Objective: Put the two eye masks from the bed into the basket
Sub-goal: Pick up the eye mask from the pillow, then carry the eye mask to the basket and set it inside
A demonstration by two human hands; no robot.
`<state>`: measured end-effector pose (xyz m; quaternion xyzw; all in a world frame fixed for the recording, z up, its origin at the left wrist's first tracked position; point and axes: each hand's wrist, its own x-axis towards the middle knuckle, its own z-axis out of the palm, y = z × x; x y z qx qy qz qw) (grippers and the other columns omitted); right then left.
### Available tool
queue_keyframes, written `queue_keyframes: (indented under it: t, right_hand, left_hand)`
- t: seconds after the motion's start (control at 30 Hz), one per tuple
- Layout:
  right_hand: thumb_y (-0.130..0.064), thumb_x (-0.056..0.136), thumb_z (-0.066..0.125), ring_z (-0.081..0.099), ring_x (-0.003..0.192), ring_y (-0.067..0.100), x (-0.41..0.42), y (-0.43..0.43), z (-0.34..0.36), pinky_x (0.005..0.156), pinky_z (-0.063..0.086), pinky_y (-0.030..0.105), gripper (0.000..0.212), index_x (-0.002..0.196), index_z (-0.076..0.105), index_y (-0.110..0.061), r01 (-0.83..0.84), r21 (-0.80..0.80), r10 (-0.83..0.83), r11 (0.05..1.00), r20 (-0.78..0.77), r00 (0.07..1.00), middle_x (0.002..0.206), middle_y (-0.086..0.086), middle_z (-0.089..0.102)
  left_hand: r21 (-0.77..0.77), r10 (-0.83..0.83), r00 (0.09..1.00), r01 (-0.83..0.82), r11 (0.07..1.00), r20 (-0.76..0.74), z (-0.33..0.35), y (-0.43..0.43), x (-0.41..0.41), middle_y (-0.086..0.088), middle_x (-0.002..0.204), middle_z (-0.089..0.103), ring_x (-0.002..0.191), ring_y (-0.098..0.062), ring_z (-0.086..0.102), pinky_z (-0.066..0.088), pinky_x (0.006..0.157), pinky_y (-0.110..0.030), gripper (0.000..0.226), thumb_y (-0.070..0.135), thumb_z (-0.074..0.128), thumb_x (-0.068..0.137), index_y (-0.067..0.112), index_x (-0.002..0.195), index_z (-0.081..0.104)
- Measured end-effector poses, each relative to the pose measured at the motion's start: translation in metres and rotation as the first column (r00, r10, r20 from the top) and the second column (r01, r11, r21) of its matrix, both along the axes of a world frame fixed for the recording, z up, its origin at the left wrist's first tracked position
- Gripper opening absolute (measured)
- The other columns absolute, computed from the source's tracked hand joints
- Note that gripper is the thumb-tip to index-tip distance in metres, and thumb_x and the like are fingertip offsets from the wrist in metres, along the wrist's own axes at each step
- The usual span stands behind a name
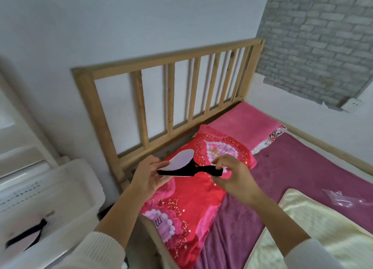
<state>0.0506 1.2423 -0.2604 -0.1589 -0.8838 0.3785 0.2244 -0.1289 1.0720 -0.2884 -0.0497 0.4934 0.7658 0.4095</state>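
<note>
I hold a pale pink eye mask (180,160) with black edging and a black strap in the air above the red flowered pillow (193,190). My left hand (149,175) pinches the mask's left end. My right hand (232,173) grips its black strap (210,170). The white plastic basket (66,190) stands on the floor to the left of the bed. Inside it, at the lower left, lies a second eye mask (26,238) with a black strap.
A wooden slatted headboard (171,99) stands behind the pillows. A pink pillow (244,123) lies beyond the red one. The bed carries a purple blanket (298,167), a cream blanket (314,228) and a clear plastic bag (343,199) at the right.
</note>
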Motion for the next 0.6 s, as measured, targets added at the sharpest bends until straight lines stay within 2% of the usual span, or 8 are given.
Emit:
queue_keyframes:
  t: [0.07, 0.13, 0.2, 0.33, 0.43, 0.5, 0.53, 0.6]
  right_hand:
    - [0.004, 0.073, 0.07, 0.059, 0.083, 0.022, 0.0, -0.016, 0.005, 0.075, 0.048, 0.031, 0.022, 0.068, 0.056, -0.012, -0.025, 0.08, 0.029, 0.996, -0.038, 0.999, 0.083, 0.006, 0.063]
    - [0.002, 0.077, 0.067, 0.059, 0.081, 0.024, -0.004, -0.031, 0.014, 0.073, 0.047, 0.034, 0.019, 0.068, 0.056, -0.009, 0.002, 0.08, 0.005, 0.997, -0.088, 0.996, 0.082, 0.007, 0.063]
    - [-0.003, 0.081, 0.066, 0.061, 0.079, 0.024, -0.011, -0.045, 0.024, 0.075, 0.049, 0.038, 0.017, 0.067, 0.059, -0.009, 0.052, -0.036, -0.057, 0.998, -0.149, 0.987, 0.08, 0.009, 0.065]
    - [0.0, 0.085, 0.059, 0.07, 0.09, 0.039, -0.03, -0.072, 0.046, 0.088, 0.055, 0.054, 0.013, 0.082, 0.072, 0.003, -0.041, -0.448, -0.079, 0.893, -0.246, 0.966, 0.089, 0.025, 0.073]
    - [0.009, 0.078, 0.058, 0.063, 0.085, 0.054, -0.052, -0.099, 0.058, 0.086, 0.048, 0.064, 0.013, 0.078, 0.07, 0.012, -0.166, -0.524, 0.037, 0.836, -0.248, 0.968, 0.085, 0.032, 0.07]
    - [0.005, 0.068, 0.06, 0.055, 0.057, 0.04, -0.072, -0.122, 0.065, 0.074, 0.048, 0.053, 0.02, 0.049, 0.065, 0.001, -0.23, -0.571, 0.102, 0.788, -0.248, 0.963, 0.052, 0.017, 0.062]
    - [0.003, 0.065, 0.058, 0.045, 0.046, 0.029, -0.083, -0.135, 0.068, 0.071, 0.048, 0.045, 0.029, 0.037, 0.056, -0.008, -0.269, -0.63, 0.121, 0.729, -0.268, 0.956, 0.039, 0.009, 0.049]
    - [-0.002, 0.065, 0.059, 0.032, 0.038, 0.018, -0.105, -0.161, 0.071, 0.07, 0.048, 0.033, 0.038, 0.034, 0.042, -0.017, -0.343, -0.799, 0.097, 0.494, -0.342, 0.935, 0.034, -0.003, 0.033]
  left_hand:
    - [-0.07, -0.045, 0.998, 0.041, 0.997, -0.05, -0.004, -0.023, 0.003, -0.018, 0.087, 0.064, 0.069, -0.024, 0.071, 0.061, 0.054, -0.028, 0.005, -0.004, 0.062, 0.084, -0.005, 0.089, 0.062]
    - [-0.112, -0.045, 0.996, 0.036, 0.993, -0.075, -0.008, -0.044, 0.0, -0.018, 0.1, 0.065, 0.079, -0.024, 0.07, 0.061, 0.055, -0.026, 0.022, -0.006, 0.066, 0.08, -0.005, 0.101, 0.062]
    - [-0.091, -0.013, 0.997, 0.005, 0.996, -0.079, -0.009, -0.064, -0.006, -0.018, 0.11, 0.064, 0.088, -0.027, 0.067, 0.061, 0.056, -0.029, 0.037, -0.01, 0.066, 0.077, 0.0, 0.112, 0.06]
    - [-0.022, -0.057, 0.995, 0.056, 0.998, -0.077, -0.003, -0.108, -0.021, -0.009, 0.103, 0.073, 0.091, -0.03, 0.07, 0.061, 0.062, -0.034, 0.042, -0.011, 0.066, 0.064, 0.01, 0.099, 0.073]
    - [-0.096, -0.049, 0.988, 0.035, 0.995, -0.149, 0.003, -0.146, -0.035, -0.011, 0.111, 0.068, 0.102, -0.034, 0.065, 0.06, 0.071, -0.041, 0.04, -0.007, 0.063, 0.065, 0.005, 0.102, 0.071]
    - [-0.138, -0.016, 0.975, -0.015, 0.99, -0.22, 0.006, -0.174, -0.046, -0.007, 0.097, 0.069, 0.092, -0.029, 0.066, 0.058, 0.072, -0.038, 0.027, -0.006, 0.062, 0.066, 0.007, 0.086, 0.076]
    - [-0.172, -0.023, 0.96, -0.026, 0.985, -0.278, 0.009, -0.189, -0.052, -0.002, 0.088, 0.07, 0.085, -0.025, 0.066, 0.058, 0.068, -0.035, 0.022, -0.003, 0.063, 0.065, 0.009, 0.079, 0.076]
    - [-0.225, -0.038, 0.927, -0.051, 0.973, -0.374, 0.014, -0.215, -0.062, 0.007, 0.074, 0.071, 0.076, -0.018, 0.066, 0.059, 0.066, -0.032, 0.016, 0.003, 0.065, 0.065, 0.012, 0.073, 0.075]
